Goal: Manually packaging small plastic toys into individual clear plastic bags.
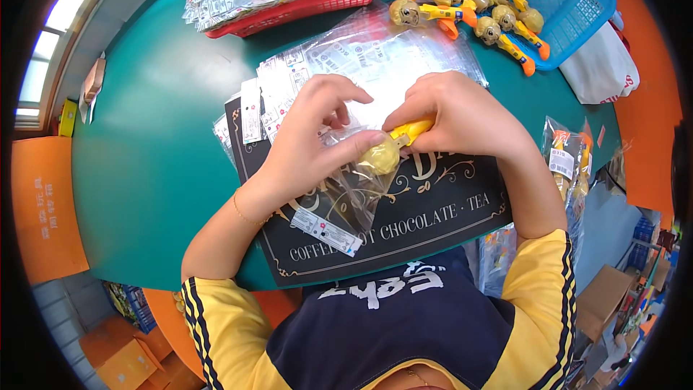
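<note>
Over a black printed mat (404, 235), my left hand (310, 126) holds a clear plastic bag (350, 198) with a white label strip at its lower end. Its index finger is raised, and its thumb lies along a toy's round head. That yellow ball-headed toy (380, 158) has its handle pinched in my right hand (458, 112). The round head is at the bag, seen through or against the clear film; I cannot tell how far inside it sits. Beyond my hands lies a stack of flat clear bags (368, 61) with labels.
A red basket (303, 14) of labelled bags stands at the back left. At the back right, a blue basket (577, 25) adjoins a pile of similar toys (462, 0). Bagged toys (567, 166) lie by my right arm. Everything rests on a green table (144, 166).
</note>
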A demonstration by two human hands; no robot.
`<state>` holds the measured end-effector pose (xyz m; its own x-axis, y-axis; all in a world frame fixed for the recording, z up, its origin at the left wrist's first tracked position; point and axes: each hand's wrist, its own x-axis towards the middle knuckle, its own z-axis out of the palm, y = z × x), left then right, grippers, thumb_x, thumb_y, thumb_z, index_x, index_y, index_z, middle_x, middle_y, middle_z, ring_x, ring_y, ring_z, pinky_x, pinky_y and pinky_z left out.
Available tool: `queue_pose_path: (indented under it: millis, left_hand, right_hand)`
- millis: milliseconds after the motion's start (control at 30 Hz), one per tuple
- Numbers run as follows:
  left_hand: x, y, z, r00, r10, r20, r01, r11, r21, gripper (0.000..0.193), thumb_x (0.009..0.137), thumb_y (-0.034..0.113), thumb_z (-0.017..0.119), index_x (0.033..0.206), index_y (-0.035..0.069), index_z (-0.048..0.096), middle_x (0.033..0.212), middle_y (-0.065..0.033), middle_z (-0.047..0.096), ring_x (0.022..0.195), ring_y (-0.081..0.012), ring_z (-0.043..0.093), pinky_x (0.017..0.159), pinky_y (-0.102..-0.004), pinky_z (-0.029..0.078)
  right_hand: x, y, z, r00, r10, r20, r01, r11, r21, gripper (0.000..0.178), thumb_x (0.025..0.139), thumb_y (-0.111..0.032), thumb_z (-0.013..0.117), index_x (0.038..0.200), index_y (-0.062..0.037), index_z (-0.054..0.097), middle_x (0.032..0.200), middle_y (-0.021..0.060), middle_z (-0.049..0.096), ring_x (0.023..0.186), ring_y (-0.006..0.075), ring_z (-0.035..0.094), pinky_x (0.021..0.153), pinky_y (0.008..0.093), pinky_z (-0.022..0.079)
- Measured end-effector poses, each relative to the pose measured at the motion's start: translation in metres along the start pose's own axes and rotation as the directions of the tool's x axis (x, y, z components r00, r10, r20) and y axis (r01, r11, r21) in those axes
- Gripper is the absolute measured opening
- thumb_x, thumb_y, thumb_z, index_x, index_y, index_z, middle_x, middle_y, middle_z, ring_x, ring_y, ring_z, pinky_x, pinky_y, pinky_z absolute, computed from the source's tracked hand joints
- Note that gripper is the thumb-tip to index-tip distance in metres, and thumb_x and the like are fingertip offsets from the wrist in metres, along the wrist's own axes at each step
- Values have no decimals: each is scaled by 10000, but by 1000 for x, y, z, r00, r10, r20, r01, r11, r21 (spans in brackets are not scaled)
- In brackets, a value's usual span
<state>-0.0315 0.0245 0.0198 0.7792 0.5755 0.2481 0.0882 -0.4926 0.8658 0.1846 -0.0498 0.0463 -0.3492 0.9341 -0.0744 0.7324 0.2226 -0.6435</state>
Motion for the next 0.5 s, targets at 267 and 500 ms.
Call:
queue_pose_path:
  millis: [267,500]
  left_hand:
    - [6,24,-18,801,-557,222,566,824,25,443,883,333,633,1180,31,504,717,6,537,654,-23,463,543,-195,347]
    - [-1,10,-7,873,-387,298,474,817,-328,407,923,283,585,1226,23,507,892,-60,641,855,-69,576,737,-213,461]
  right_hand:
    - [-6,-11,3,912,-302,-276,186,907,-377,350,568,-80,728,911,-143,695,692,2,552,723,207,552,656,346,417]
    - [-6,-17,5,894,-364,-260,233,875,-425,370,564,-83,735,926,-123,669,689,1,542,715,203,556,637,334,416]
